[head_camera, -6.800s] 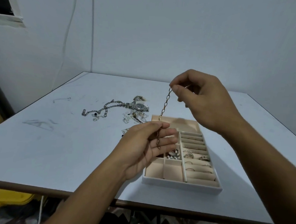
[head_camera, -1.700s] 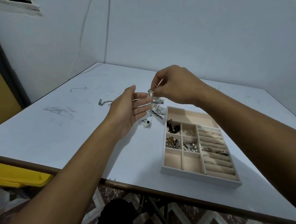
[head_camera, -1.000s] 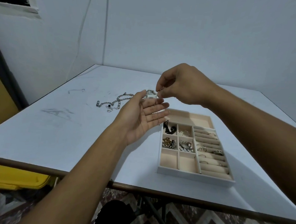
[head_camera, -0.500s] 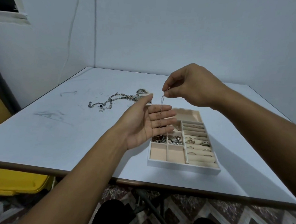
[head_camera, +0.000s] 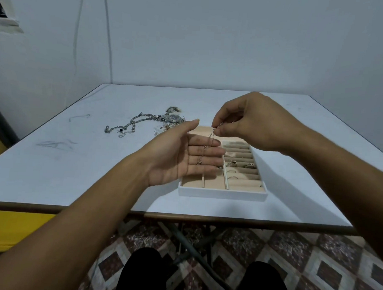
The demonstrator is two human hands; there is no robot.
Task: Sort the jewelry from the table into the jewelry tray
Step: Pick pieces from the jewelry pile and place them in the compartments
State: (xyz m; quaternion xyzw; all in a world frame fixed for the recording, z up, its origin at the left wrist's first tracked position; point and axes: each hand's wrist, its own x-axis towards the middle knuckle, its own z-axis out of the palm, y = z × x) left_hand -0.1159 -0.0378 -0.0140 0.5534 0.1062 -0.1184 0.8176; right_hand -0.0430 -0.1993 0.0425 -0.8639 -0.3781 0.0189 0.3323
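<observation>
My right hand [head_camera: 251, 123] pinches the top end of a thin chain [head_camera: 206, 147] above the white jewelry tray [head_camera: 222, 193]. The chain hangs down across the straight fingers of my left hand [head_camera: 185, 153], which is held palm up over the tray's left compartments and hides them. Rings sit in the tray's padded ring rolls [head_camera: 240, 164] on the right. On the table [head_camera: 52, 166] behind my left hand lie a heavy silver chain [head_camera: 129, 125], a wristwatch [head_camera: 173, 117] and some small pieces.
The tray stands near the table's front edge. A yellow object [head_camera: 8, 230] sits below the table at the left. Patterned floor tiles and my dark-clothed knees show beneath. Walls close off the back and left.
My right hand has lowered slightly with the thin chain, and more of it lies across my left fingers. The view has shifted, so the tray sits more central.
</observation>
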